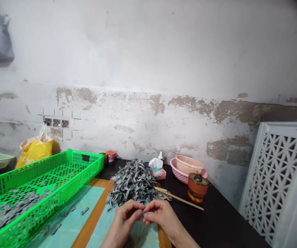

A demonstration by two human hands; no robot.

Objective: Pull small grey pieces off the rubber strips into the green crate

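Note:
Both hands meet at the lower middle, just in front of a heap of grey strips (132, 181). My left hand (127, 217) is closed, thumb and fingertips pinching a small grey piece (144, 213). Pressed against the same piece from the right are the pinched fingertips of my right hand (158, 215). Most of the piece is hidden by the fingers. Several small folded grey pieces (85, 210) lie on the light blue sheet (98, 193) to the left. Many more such pieces (16, 206) lie inside the green plastic crate (68, 191).
Behind the heap stand a tissue pack (159, 173) and a white bottle (160, 155). To the right are pink baskets (179, 172), an amber jar (198, 187) and a wooden stick (187, 202). A yellow bag (37, 151) sits behind the crate; a white lattice panel (280, 179) stands at right.

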